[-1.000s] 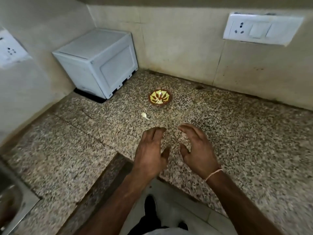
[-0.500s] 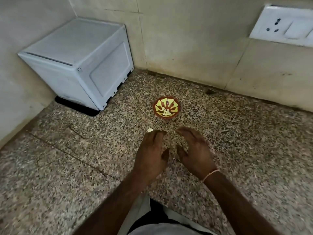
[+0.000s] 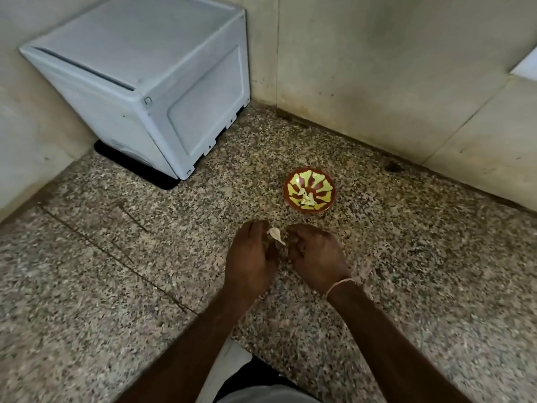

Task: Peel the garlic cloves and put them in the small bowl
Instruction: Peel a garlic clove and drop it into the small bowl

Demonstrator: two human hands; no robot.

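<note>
While the left hand [image 3: 251, 257] curls its fingertips [image 3: 259, 228] round one end of a garlic clove [image 3: 275, 235], the right hand [image 3: 315, 255] meets it from the other side, fingers bent inward at the clove's pointed tip. Whether the right fingers actually pinch the skin or only touch it cannot be told, since the knuckles hide the contact. The clove sits between the two hands, held just above the counter, pale and apparently with its papery skin on.

Judging by that, the peel of this clove is only beginning. Just beyond the hands, slightly to the right, stands the small bowl [image 3: 309, 189], red-brown with a yellow petal pattern; a few pale pieces lie in its middle, which look like cloves already peeled, though they are too small to be sure. No other loose cloves show on the counter, so this may be the last one; it needs stripping and dropping into the bowl.

Everything rests on a speckled granite counter [image 3: 421, 257] set in a corner of beige tiled wall [image 3: 363, 68]. At the far left a white box-shaped appliance [image 3: 139, 80] stands angled against the wall, well apart from the bowl. A thin thread bracelet [image 3: 340, 284] circles the right wrist.
</note>
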